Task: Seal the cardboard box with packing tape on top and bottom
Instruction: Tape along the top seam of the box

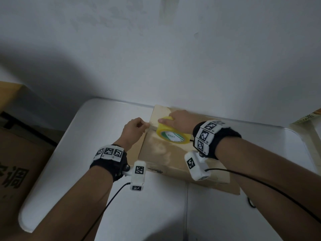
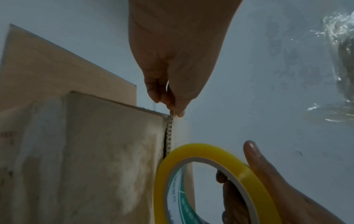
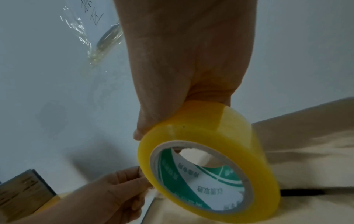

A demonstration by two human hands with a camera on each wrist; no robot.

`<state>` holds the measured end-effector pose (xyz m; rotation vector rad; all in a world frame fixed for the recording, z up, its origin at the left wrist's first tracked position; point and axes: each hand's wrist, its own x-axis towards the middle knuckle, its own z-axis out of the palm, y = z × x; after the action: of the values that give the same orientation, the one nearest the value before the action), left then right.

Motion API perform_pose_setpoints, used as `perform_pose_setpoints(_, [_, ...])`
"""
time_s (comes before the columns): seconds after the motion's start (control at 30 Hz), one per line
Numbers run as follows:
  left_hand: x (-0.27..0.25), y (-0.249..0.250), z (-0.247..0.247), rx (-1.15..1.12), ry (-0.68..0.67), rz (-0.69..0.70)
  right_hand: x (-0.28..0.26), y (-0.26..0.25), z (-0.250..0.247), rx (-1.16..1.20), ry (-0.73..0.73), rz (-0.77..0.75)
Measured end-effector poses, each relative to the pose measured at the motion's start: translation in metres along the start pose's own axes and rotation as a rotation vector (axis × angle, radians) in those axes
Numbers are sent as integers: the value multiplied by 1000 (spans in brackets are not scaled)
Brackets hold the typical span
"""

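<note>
A flat cardboard box (image 1: 173, 153) lies on the white table (image 1: 78, 171), its top glossy with tape. My right hand (image 1: 166, 120) grips a yellow roll of packing tape (image 1: 171, 133) standing on the box's top near the far left corner, thumb on the outer face. My left hand (image 1: 146, 126) pinches the free tape end just past the box's left edge. In the left wrist view the pinch (image 2: 175, 112) sits at the box corner (image 2: 164, 118), with the roll (image 2: 201, 159) below. The right wrist view shows the roll (image 3: 210, 136), the left hand (image 3: 118, 189) and a dark flap seam (image 3: 302, 192).
A large printed cardboard carton (image 1: 20, 162) stands left of the table, and another box (image 1: 309, 129) at the far right. A white wall rises right behind the table. Black cables (image 1: 111, 200) trail from both wrist cameras. Crumpled clear film (image 2: 337, 60) sticks to the wall.
</note>
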<state>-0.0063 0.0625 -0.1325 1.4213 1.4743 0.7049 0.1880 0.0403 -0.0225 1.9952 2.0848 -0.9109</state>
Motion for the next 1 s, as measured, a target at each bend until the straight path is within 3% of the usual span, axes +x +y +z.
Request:
perform_pose_setpoints(0.17, [3, -10, 3, -28, -21, -19, 5, -5, -14, 180, -100, 77])
perform_pose_setpoints(0.33, [6, -14, -4, 58, 9, 40, 15, 1, -4, 56, -55, -24])
perform_pose_setpoints(0.47, [4, -13, -11, 177, 35, 94, 17, 4, 2, 64, -14, 7])
perform_pose_setpoints(0.6, [13, -13, -31, 177, 49, 47, 20, -4, 1, 29, -22, 5])
perform_pose_setpoints(0.77, [18, -28, -23, -12, -36, -77, 24, -17, 1, -13, -18, 18])
perform_pose_setpoints(1.0, [20, -39, -23, -143, -77, -140, 36, -25, 5, -42, -25, 36])
